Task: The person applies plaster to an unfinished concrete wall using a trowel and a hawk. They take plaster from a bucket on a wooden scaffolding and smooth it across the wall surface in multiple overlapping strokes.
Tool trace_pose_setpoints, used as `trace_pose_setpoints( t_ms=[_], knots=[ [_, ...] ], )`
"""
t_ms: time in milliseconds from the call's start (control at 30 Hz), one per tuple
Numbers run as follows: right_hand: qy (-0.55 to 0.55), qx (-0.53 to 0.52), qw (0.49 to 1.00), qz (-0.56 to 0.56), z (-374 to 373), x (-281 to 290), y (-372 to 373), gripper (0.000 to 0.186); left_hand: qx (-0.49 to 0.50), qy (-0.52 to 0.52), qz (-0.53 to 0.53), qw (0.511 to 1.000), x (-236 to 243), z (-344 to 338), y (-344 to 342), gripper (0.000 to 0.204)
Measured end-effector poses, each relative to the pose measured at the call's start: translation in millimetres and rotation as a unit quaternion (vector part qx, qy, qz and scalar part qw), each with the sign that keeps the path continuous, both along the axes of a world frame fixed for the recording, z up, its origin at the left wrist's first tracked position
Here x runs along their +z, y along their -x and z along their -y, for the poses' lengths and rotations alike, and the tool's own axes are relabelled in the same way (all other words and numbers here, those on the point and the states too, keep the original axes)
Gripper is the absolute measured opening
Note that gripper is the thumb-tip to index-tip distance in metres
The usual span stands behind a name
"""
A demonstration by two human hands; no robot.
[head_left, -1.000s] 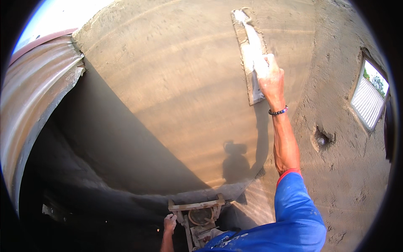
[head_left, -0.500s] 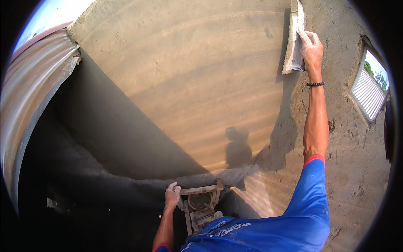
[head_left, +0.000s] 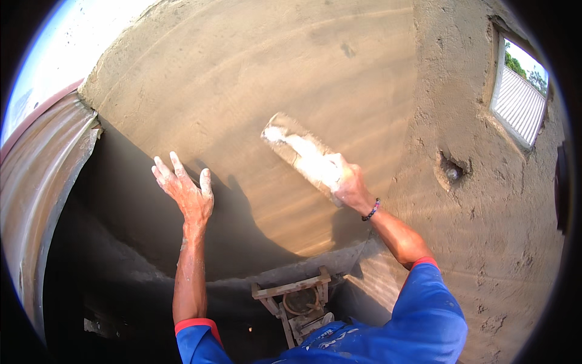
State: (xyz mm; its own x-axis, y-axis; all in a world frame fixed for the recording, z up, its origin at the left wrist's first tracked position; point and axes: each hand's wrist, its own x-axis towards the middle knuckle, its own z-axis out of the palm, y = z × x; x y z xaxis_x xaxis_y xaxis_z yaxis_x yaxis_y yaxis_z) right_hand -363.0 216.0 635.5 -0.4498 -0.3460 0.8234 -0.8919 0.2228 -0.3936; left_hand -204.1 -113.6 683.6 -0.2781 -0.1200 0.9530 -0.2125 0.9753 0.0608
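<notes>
We grip a long, smeared float (head_left: 302, 159) in our right hand (head_left: 353, 187), fingers closed around its lower end; it slants up to the left in front of the sunlit wall (head_left: 260, 73), and we cannot tell whether its face touches. A beaded bracelet (head_left: 371, 210) circles our right wrist. Our left hand (head_left: 189, 194) is open, fingers spread, holding nothing, near the shadow's edge. Below, between our arms, we see a wooden frame (head_left: 291, 287) and a round vessel (head_left: 301, 301) just under its top bar. Farther out, a corrugated sheet (head_left: 36, 182) curves at the left, and a window opening (head_left: 520, 100) sits at the upper right
</notes>
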Motion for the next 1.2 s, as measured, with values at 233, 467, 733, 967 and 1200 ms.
trace_pose_setpoints(
  t_ms=[233,467,733,967,1200],
  knots=[
    [0.255,-0.158,0.953,0.042,-89.4,155.5,95.6,0.021,0.082,0.016,0.008,0.996,25.9,4.7,41.5,0.081],
    [-0.135,-0.02,0.988,-0.072,34.5,44.2,6.3,0.053,0.101,0.021,-0.053,0.993,23.5,20.0,61.7,0.077],
    [0.241,-0.113,0.963,0.042,-79.4,313.2,67.4,0.026,0.104,0.016,-0.08,0.991,26.8,23.8,66.0,0.076],
    [0.018,-0.143,0.953,-0.266,85.8,205.1,7.5,0.031,0.042,-0.005,-0.091,0.995,21.4,32.2,49.5,0.081],
    [-0.194,-0.049,0.95,-0.238,62.7,120.8,-18.1,0.036,-0.017,-0.14,-0.182,0.973,-60.2,17.0,-29.0,0.08]
  ],
)
